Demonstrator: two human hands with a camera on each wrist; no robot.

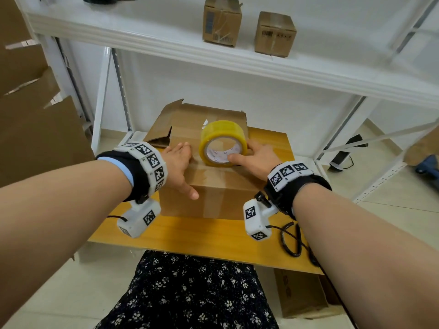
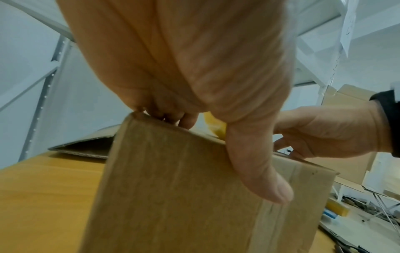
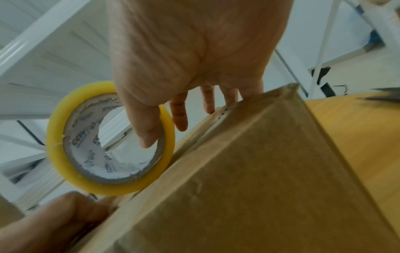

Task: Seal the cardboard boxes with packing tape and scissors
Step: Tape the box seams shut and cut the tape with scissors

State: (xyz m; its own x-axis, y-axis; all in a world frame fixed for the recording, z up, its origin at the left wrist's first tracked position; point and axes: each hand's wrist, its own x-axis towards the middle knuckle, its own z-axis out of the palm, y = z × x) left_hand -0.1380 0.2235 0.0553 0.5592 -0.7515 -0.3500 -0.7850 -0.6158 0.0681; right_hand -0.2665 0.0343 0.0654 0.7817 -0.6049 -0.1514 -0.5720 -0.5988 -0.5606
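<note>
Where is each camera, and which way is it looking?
Head: on the person's head, looking forward and down at the box on the wooden table; both forearms show.
Left wrist: under the left hand, looking along it at the box; palm and thumb show.
Right wrist: under the right hand, looking along it at the tape roll; palm and fingers show.
Shared: all three see the box and the yellow tape.

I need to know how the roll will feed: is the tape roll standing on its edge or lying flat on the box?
On edge. The yellow tape roll stands upright on the cardboard box, its hollow core facing the camera, steadied by the right hand.
</note>
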